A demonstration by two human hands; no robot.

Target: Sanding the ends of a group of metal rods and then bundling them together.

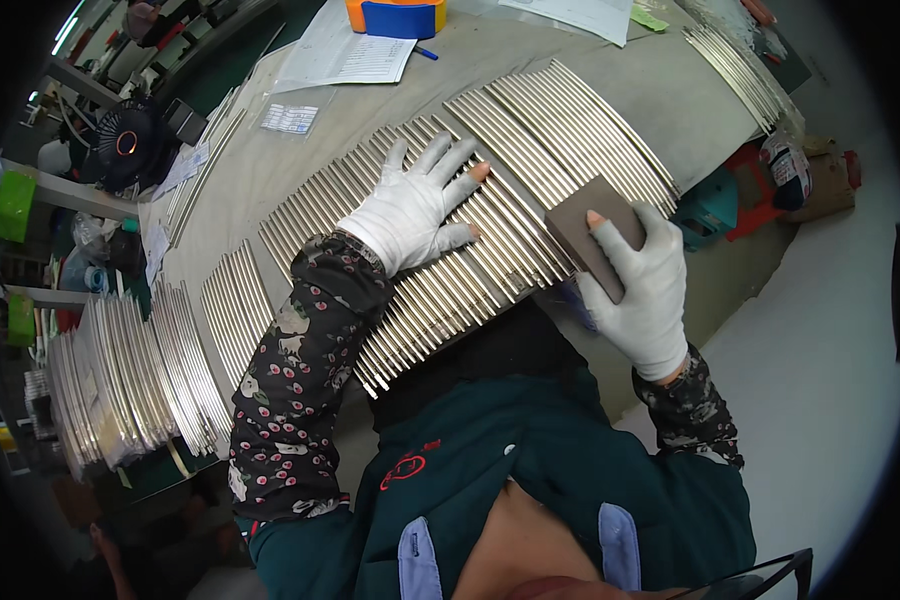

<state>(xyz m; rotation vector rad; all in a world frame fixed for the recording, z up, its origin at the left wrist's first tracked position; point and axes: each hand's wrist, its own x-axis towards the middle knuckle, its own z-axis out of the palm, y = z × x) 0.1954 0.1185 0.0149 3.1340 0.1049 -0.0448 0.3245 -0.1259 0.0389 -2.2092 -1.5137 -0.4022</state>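
Note:
My left hand (410, 208), in a white glove with some fingertips bare, lies flat with fingers spread on a row of shiny metal rods (500, 235). The rods lie side by side, their near ends at the table edge by my body. My right hand (652, 290), gloved the same way, grips a brown rectangular block (592, 232) that looks like a sanding block. The block is at the right near end of the rods; I cannot tell whether it touches them. Beyond it, a second group of rods (570, 130) lies on the table.
More rod bundles (120, 370) lie at the left, some in plastic, with a smaller group (235, 310) nearer. Papers (355, 60), a blue pen (426, 53) and an orange-blue holder (398, 18) sit at the back. Further rods (735, 75) lie far right, above a teal stool (708, 208).

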